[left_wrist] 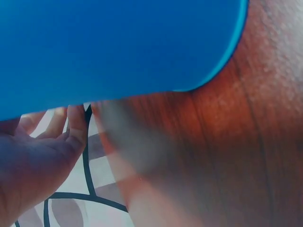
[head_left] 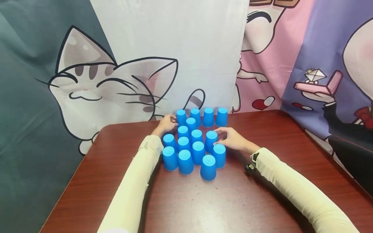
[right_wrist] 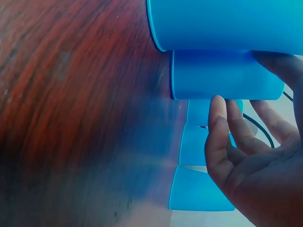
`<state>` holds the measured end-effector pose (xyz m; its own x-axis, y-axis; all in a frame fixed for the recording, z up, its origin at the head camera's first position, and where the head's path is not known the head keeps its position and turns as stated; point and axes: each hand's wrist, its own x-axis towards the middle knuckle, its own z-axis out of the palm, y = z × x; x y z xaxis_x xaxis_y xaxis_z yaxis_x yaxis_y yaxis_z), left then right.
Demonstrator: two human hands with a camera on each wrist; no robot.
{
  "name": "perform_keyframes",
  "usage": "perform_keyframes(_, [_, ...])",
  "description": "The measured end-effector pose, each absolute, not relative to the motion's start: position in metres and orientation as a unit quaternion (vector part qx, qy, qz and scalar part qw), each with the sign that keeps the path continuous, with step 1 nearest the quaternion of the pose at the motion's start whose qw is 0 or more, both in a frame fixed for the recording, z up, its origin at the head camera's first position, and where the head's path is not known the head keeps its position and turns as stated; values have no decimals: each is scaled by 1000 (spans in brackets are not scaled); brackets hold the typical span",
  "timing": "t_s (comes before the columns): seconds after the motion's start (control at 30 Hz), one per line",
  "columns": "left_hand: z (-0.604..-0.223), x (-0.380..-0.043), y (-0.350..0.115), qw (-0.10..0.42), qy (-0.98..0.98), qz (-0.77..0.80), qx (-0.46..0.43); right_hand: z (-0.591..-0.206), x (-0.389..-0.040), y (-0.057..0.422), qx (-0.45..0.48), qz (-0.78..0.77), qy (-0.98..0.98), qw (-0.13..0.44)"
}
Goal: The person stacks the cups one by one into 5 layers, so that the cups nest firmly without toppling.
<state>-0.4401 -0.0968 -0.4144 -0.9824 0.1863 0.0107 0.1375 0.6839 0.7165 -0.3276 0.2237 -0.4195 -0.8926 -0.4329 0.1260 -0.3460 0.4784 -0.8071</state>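
Observation:
Many blue cups stand upside down on a brown wooden table (head_left: 175,204), packed in uneven rows. My left hand (head_left: 168,123) is at the left side of the back-left cup (head_left: 181,117), its fingertips by the cup's wall. In the left wrist view a large blue cup (left_wrist: 118,47) hides part of the fingers of the left hand (left_wrist: 42,151). On the right, my right hand (head_left: 231,138) holds a blue cup (head_left: 211,141) between thumb and fingers. The right wrist view shows the thumb and fingers of this hand (right_wrist: 260,156) on opposite sides of that cup (right_wrist: 222,75).
Three more cups, including the far-right one (head_left: 221,117), line the table's back edge by a printed cloth (head_left: 204,48). One cup (head_left: 208,168) stands nearest the front. Another cup (head_left: 219,156) stands just in front of the right hand's cup.

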Motion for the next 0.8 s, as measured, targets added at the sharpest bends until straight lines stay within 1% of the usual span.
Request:
perform_keyframes(0.23, [-414,-432,-111,24,919,381,98,-419,-327,222,-231,-455,859,44])
perform_keyframes(0.47, [-413,-415,-135,16,887,448,111,-417,-327,222,-225,-452,862,39])
perform_keyframes(0.7, [-411,-387,-156,23,875,464,138,-421,-327,224,-226,-444,867,24])
perform_keyframes(0.8, [-413,-374,-163,49,876,453,157,-421,-325,224,-228,-445,865,31])
